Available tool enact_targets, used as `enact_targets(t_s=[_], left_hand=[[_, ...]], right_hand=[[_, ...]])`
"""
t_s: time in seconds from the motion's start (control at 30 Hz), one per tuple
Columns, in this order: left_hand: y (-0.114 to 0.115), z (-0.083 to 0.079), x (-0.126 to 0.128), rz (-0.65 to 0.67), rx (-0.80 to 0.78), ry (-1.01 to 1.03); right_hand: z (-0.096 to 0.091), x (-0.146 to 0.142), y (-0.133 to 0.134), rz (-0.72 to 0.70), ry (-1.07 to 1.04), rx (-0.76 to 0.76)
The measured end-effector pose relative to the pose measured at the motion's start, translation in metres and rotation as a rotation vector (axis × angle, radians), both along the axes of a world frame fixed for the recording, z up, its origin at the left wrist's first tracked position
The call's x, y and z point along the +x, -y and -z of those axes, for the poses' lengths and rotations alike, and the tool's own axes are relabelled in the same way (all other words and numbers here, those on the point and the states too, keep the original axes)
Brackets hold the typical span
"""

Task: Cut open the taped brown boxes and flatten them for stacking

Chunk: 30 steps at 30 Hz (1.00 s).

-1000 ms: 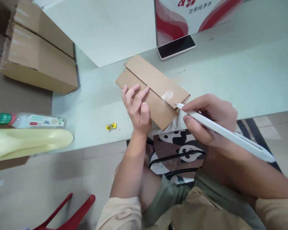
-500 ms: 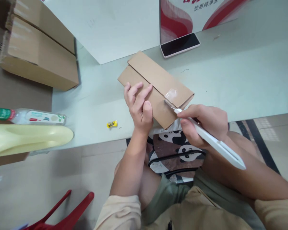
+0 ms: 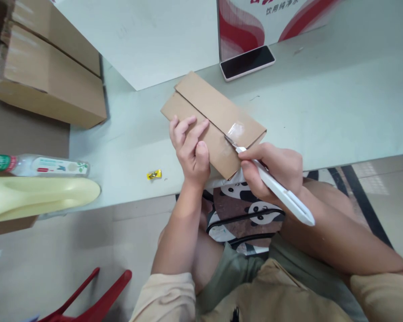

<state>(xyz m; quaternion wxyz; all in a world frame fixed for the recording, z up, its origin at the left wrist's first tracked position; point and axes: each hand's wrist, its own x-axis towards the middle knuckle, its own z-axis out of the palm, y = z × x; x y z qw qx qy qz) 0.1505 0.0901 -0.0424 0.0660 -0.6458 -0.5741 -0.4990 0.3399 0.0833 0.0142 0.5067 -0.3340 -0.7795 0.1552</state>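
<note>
A small brown cardboard box (image 3: 218,105) lies at a slant near the table's front edge, its overlapping flap facing up. Clear tape (image 3: 236,130) sits across the flap's edge near the right end. My left hand (image 3: 192,150) holds the box from its near side, fingers bent over the top face. In my closed right hand (image 3: 275,167) is a white utility knife (image 3: 287,197), gripped like a pen. Its blade is out, and the tip touches the flap's seam at the tape's left side. How deep the tip sits cannot be seen.
Behind the box lie a phone (image 3: 247,62) and a large white carton (image 3: 164,40). A yellow wrapper (image 3: 154,174) is left of my left hand. Farther left are a plastic bottle (image 3: 53,165), a pale yellow object (image 3: 47,197) and larger cardboard boxes (image 3: 53,85).
The knife's tip has moved up and left along the box to the flap's seam, and my right hand has followed. My left hand keeps its hold. The whole view has shifted slightly.
</note>
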Motion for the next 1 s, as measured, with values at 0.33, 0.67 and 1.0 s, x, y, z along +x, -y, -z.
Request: enact_targets(t_s=[0.33, 0.67, 1.0], left_hand=[[-0.001, -0.001, 0.005, 0.035, 0.032, -0.031], [0.0, -0.002, 0.005, 0.106, 0.079, 0.005], [0.002, -0.002, 0.005, 0.051, 0.009, -0.03]], right_hand=[[-0.006, 0.01, 0.009, 0.097, -0.043, 0.02], [-0.015, 0.012, 0.009, 0.102, -0.044, -0.054], [-0.017, 0.036, 0.02, 0.008, -0.064, -0.225]])
